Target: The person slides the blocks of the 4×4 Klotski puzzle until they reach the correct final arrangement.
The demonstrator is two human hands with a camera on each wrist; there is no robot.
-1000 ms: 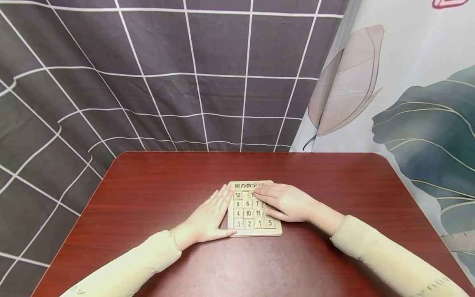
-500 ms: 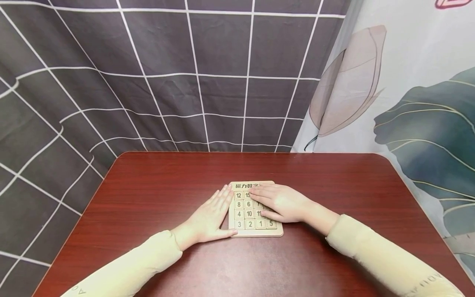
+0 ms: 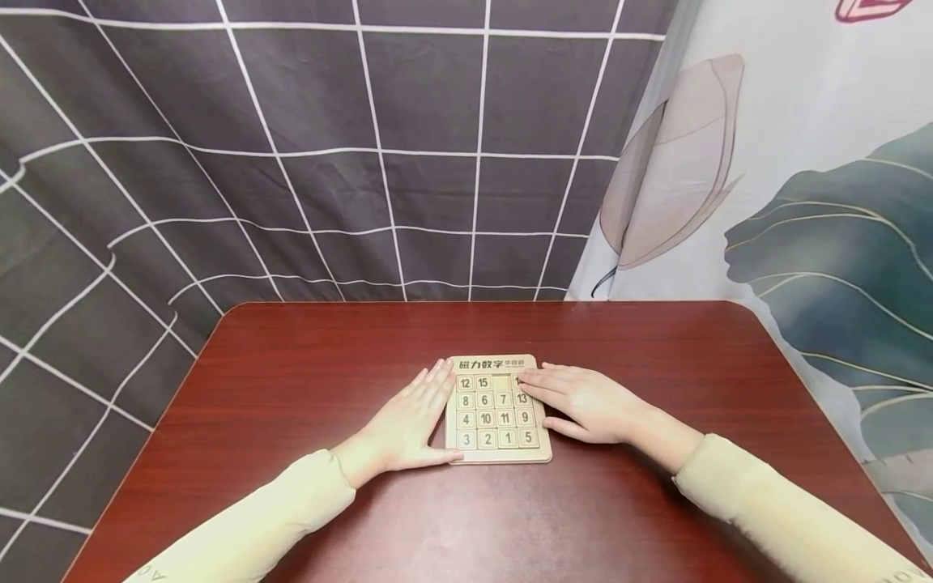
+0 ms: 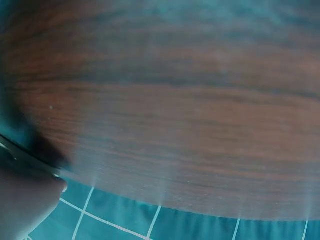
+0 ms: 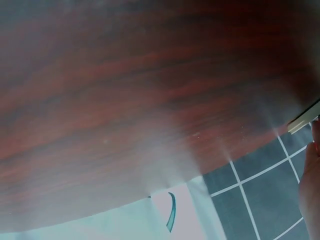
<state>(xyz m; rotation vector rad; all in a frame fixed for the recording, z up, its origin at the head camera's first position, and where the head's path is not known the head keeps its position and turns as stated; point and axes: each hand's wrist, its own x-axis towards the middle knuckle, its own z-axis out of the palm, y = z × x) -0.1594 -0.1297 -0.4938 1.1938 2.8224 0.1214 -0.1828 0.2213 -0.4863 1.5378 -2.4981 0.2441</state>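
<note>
A pale wooden number sliding puzzle (image 3: 503, 456) lies flat on the table, its tiles in rows under a printed heading. In the top row the 12 tile (image 3: 465, 383) and 15 tile (image 3: 483, 383) sit side by side, with a bare slot to their right. My left hand (image 3: 408, 421) lies along the puzzle's left edge, fingers straight and thumb at the bottom left corner. From the right, my right hand (image 3: 594, 405) reaches over the frame, its straight fingertips on the top right tile (image 3: 518, 380), which they partly cover. Its thumb touches the right edge.
The puzzle stands on a dark red wooden table (image 3: 328, 348) with rounded far corners. Behind hangs a dark grid-patterned curtain (image 3: 423, 186), and a white leaf-print curtain (image 3: 678, 275) at the right. Both wrist views mostly show the tabletop (image 4: 175, 125).
The 15 tile has slid left into the second slot of the top row, leaving the third slot bare. My right hand went left, then back right to the top right tile. My left hand stays put.
</note>
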